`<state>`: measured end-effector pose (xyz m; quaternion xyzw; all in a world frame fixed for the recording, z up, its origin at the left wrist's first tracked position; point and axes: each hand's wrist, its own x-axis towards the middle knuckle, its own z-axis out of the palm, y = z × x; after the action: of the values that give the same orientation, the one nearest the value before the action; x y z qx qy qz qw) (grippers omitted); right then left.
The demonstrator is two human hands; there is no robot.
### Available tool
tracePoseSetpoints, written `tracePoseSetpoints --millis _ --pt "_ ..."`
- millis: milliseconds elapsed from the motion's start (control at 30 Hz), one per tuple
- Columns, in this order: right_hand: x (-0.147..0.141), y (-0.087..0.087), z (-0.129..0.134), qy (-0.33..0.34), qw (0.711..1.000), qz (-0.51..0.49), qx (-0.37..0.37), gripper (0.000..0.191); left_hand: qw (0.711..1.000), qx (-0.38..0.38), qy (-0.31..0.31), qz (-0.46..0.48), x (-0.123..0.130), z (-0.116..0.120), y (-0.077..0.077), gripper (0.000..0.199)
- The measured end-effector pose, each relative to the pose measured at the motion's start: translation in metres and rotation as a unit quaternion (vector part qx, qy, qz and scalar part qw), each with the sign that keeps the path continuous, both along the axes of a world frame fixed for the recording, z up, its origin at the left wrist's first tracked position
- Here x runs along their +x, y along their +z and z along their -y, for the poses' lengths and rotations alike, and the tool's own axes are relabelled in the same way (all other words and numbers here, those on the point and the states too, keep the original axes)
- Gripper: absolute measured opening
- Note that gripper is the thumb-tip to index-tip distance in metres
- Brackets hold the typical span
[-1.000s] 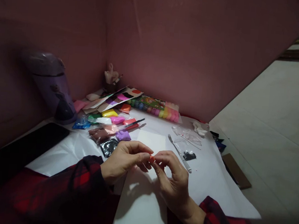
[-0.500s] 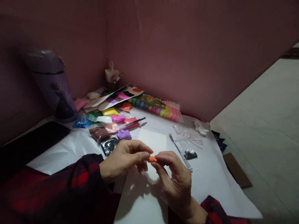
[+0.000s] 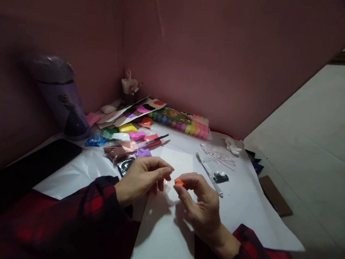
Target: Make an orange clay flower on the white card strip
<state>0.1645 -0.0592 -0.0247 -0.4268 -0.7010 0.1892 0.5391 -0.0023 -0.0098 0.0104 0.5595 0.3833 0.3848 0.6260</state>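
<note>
My right hand (image 3: pixel 200 201) pinches a small lump of orange modelling clay (image 3: pixel 179 182) between thumb and fingertips, above the white paper strip (image 3: pixel 164 242). Just left of the clay, and apart from it, is my left hand (image 3: pixel 145 179). Its thumb and forefinger tips come close together in a pinch, the other fingers curled below; whether anything small is between them I cannot make out. A fork (image 3: pixel 209 173) lies right of my right hand, near a lump of black clay (image 3: pixel 221 177) on clear plastic (image 3: pixel 217 154).
Several bagged clay packets, including a yellow one (image 3: pixel 128 128), lie behind my left hand with a thin dark-handled tool (image 3: pixel 156 139). Behind them are a colour-patched card (image 3: pixel 140 112) and a long multicoloured pack (image 3: pixel 182 122). A purple cylinder (image 3: pixel 64 98) and black phone-like slab (image 3: pixel 44 160) are at left.
My left fingers have come off the orange clay and drawn slightly up and left. The clay stays in my right fingers, and a gap now shows between the hands.
</note>
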Motion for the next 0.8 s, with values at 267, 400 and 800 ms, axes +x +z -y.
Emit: tracePoseSetpoints --millis 267,400,800 --pt "0.002 0.004 -0.005 0.005 0.973 -0.145 -0.177 0.016 0.93 0.27 -0.006 -0.249 -0.014 -0.007 0.007 0.015" --pt "0.001 0.0 -0.008 0.007 0.97 -0.138 -0.201 0.021 0.84 0.34 -0.063 -0.419 -0.012 0.0 0.005 0.021" --pt "0.002 0.0 -0.008 -0.005 0.973 -0.004 -0.229 0.012 0.73 0.424 -0.072 -0.532 -0.011 0.01 0.0 0.015"
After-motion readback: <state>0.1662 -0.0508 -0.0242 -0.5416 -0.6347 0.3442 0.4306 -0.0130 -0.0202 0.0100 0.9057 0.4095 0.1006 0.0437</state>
